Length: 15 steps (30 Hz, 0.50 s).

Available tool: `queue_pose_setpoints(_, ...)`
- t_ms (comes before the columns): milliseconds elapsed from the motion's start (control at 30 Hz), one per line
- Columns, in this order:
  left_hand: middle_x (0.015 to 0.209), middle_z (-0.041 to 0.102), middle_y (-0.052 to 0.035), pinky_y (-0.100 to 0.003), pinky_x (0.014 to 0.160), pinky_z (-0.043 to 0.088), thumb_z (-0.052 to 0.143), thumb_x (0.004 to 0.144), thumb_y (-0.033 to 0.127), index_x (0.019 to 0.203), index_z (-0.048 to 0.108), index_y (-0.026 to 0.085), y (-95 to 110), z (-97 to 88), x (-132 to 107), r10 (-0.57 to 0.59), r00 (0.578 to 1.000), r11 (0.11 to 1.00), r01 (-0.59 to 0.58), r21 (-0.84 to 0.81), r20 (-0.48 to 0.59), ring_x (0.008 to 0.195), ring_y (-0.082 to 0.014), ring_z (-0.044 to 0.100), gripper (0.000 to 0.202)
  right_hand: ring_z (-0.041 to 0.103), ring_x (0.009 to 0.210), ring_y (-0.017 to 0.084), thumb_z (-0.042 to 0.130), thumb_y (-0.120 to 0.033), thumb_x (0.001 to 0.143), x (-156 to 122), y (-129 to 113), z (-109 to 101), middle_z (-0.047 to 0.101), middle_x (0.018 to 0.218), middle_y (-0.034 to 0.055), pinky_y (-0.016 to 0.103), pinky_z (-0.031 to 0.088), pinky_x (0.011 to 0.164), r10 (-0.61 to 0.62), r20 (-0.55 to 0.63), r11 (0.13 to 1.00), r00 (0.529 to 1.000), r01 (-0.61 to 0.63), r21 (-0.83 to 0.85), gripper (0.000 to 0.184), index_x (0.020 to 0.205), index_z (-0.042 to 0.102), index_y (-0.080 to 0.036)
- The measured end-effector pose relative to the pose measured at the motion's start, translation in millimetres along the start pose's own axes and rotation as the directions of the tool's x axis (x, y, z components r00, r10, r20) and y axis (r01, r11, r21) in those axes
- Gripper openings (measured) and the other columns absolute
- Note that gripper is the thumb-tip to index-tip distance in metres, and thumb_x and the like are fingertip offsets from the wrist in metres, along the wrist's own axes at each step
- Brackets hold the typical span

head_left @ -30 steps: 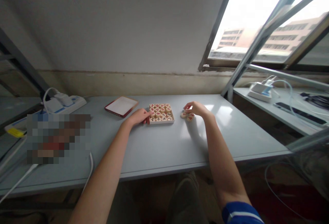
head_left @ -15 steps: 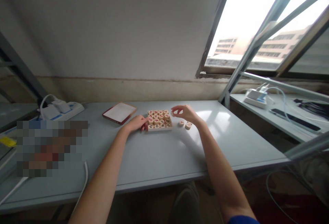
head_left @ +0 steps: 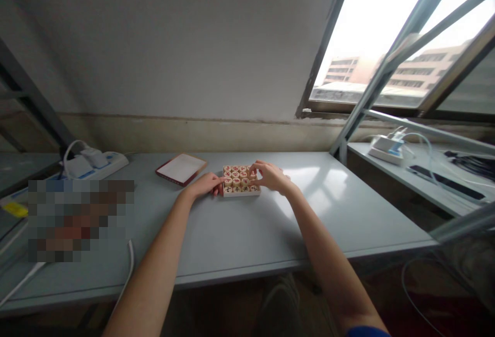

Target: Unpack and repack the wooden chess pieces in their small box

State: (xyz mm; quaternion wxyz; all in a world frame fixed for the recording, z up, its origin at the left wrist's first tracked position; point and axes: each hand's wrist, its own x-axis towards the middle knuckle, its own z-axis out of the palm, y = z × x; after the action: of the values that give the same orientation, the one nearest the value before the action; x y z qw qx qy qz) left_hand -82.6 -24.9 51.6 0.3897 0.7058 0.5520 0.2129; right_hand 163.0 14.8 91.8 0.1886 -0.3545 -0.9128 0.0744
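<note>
A shallow pale wooden tray (head_left: 242, 191) sits on the grey table (head_left: 232, 236), packed in rows with round wooden xiangqi pieces (head_left: 235, 182) marked in red and black. My left hand (head_left: 203, 185) lies beside the tray's left edge, fingertips touching it, and grips nothing I can see. My right hand (head_left: 271, 177) reaches over the tray's right side with curled fingers. Those fingers hide part of the rows, and I cannot tell whether they hold a piece.
A flat box lid (head_left: 181, 169) with a white face and red rim lies left of the tray. Farther left stand a power strip (head_left: 96, 162) and a pixelated patch (head_left: 79, 221). A window and a side table (head_left: 402, 172) with a charger are to the right.
My right hand has moved left from beside the tray to over its right side. The loose discs on the table no longer show. My left hand has barely moved.
</note>
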Motion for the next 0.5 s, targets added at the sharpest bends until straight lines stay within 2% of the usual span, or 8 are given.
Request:
queue_pose_setpoints(167, 0.043, 0.052, -0.0018, -0.021, 0.048, 0.030, 0.034, 0.075, 0.060, 0.060, 0.064, 0.010, -2.0, -0.7, 2.1, -0.030, 1.000, 0.999, 0.031, -0.016, 0.004, 0.042, -0.0083, 0.041, 0.060, 0.052, 0.066, 0.012, 0.065, -0.030, 0.070, -2.7, -2.1, -2.2, 0.061, 0.077, 0.0002, 0.023, 0.035, 0.062, 0.039, 0.058, 0.995, 0.998, -0.033, -0.096, 0.007, 0.074, 0.067, -0.025)
queue_pose_setpoints(367, 0.044, 0.052, -0.0013, -0.021, 0.049, 0.030, 0.037, 0.074, 0.059, 0.060, 0.064, 0.011, -1.8, -0.6, 1.8, -0.037, 0.999, 0.999, 0.037, 0.010, -0.010, 0.042, -0.0083, 0.041, 0.057, 0.052, 0.066, 0.014, 0.062, -0.037, 0.071, -2.1, -5.8, -0.1, 0.063, 0.076, 0.0016, 0.023, 0.032, 0.058, 0.072, 0.048, 0.992, 0.996, -0.067, -0.108, 0.015, 0.076, 0.067, -0.024)
queue_pose_setpoints(500, 0.044, 0.051, -0.0009, -0.021, 0.049, 0.031, 0.035, 0.075, 0.059, 0.061, 0.064, 0.011, -1.4, -0.8, 1.4, -0.023, 1.000, 1.000, 0.023, -0.007, 0.009, 0.042, -0.0085, 0.042, 0.057, 0.051, 0.062, 0.012, 0.061, -0.036, 0.072, -2.3, -4.0, -2.2, 0.062, 0.070, -0.0014, 0.022, 0.030, 0.057, 0.048, 0.083, 0.997, 0.995, -0.042, -0.069, 0.013, 0.076, 0.067, -0.026)
